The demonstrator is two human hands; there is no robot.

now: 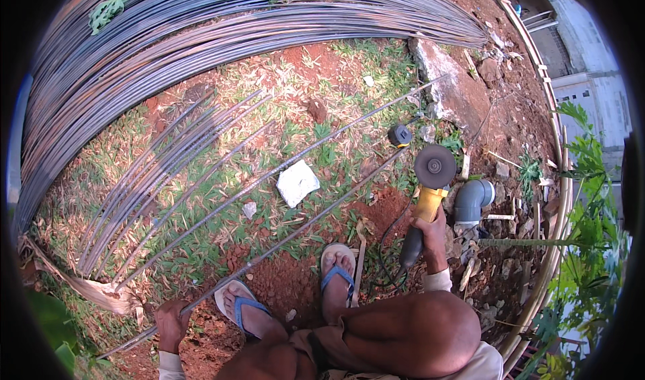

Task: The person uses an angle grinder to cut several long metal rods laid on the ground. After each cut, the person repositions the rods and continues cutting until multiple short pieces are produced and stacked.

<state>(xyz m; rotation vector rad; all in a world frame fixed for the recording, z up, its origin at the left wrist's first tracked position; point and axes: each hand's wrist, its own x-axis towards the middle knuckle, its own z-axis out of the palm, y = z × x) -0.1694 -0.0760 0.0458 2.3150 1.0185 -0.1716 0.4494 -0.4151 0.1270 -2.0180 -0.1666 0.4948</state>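
My left hand (pixel 173 323) is closed around a long steel rebar (pixel 250 265) near its lower left end. The bar slants up to the right past my sandalled feet, and its far end lies near a black and yellow tape measure (pixel 400 135). In my right hand (pixel 435 240) is a yellow and black angle grinder (pixel 427 204), held by its body with the dark disc (pixel 435 165) pointing away from me. The disc is apart from the bar. From the grinder a black cord loops down beside my right foot. A second rebar (pixel 349 128) lies beyond the held one.
A large bundle of long rebars (pixel 269 24) curves across the far left. Shorter bars (pixel 161 168) lie on the grass before it. A white stone (pixel 297 183) sits between the two long bars. Right are a grey pipe elbow (pixel 469 204), a concrete slab (pixel 449 88) and rubble.
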